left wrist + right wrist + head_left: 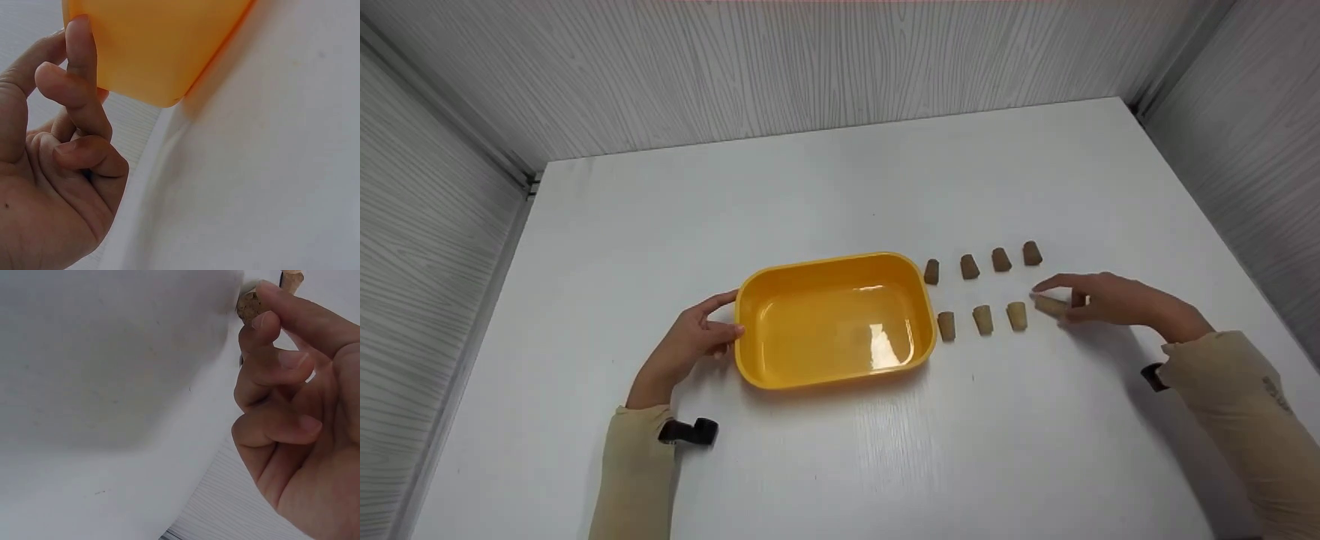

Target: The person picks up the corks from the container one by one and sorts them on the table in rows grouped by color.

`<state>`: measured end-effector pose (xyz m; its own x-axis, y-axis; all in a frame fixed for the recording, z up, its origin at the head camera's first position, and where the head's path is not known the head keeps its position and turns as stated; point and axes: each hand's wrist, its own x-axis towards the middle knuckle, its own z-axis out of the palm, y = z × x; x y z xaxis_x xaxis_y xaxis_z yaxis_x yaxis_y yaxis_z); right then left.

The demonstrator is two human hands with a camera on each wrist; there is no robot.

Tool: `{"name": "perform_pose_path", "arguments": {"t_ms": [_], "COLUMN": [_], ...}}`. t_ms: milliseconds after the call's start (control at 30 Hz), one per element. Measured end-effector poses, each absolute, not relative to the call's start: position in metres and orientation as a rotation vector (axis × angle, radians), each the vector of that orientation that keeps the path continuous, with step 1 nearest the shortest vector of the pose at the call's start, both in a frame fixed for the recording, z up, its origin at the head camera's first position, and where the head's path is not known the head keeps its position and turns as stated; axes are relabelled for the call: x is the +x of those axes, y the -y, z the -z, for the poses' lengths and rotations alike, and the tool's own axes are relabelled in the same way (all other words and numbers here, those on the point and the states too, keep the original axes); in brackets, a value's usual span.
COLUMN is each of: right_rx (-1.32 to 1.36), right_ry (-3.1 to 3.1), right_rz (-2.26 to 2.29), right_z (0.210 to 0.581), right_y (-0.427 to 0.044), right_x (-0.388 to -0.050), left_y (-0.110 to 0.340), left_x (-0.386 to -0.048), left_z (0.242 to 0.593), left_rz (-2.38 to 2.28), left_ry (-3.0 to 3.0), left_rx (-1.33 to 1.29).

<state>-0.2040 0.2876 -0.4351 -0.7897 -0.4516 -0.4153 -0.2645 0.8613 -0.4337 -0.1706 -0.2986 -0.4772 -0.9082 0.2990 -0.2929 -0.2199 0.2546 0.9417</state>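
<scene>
A yellow plastic basin (832, 330) sits on the white table, with nothing inside it. My left hand (694, 341) pinches its left wall, thumb at the rim; in the left wrist view the fingers grip the basin's end (146, 50). On the right, my right hand (1117, 300) has a light tan cork (1050, 305) between thumb and index finger. The right wrist view shows that cork's speckled end (249, 306) by the fingertips, the other fingers curled. Left of it lie several more tan corks (983, 320) in a row, the nearest beside the basin.
Behind the tan corks runs a second row of several darker brown corks (1000, 260). The white table (847, 465) reaches back to grey wood-grain panels (780, 67), with more panels at both sides. A black strap with a small device (690, 431) circles the left sleeve.
</scene>
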Motion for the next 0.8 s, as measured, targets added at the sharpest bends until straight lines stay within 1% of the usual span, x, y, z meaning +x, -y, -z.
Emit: {"name": "perform_pose_path", "arguments": {"t_ms": [267, 800], "right_rx": [-0.454, -0.565], "right_ry": [-2.581, -2.578], "right_rz": [0.405, 0.396], "right_z": [0.434, 0.435], "right_y": [-0.283, -0.277], "right_x": [-0.203, -0.205], "left_y": [0.3, 0.299], "left_x": [-0.171, -0.171], "left_z": [0.479, 0.477], "left_rz": [-1.717, -1.687], "left_ry": [-2.105, -2.118], "left_rx": [0.095, 0.063]}}
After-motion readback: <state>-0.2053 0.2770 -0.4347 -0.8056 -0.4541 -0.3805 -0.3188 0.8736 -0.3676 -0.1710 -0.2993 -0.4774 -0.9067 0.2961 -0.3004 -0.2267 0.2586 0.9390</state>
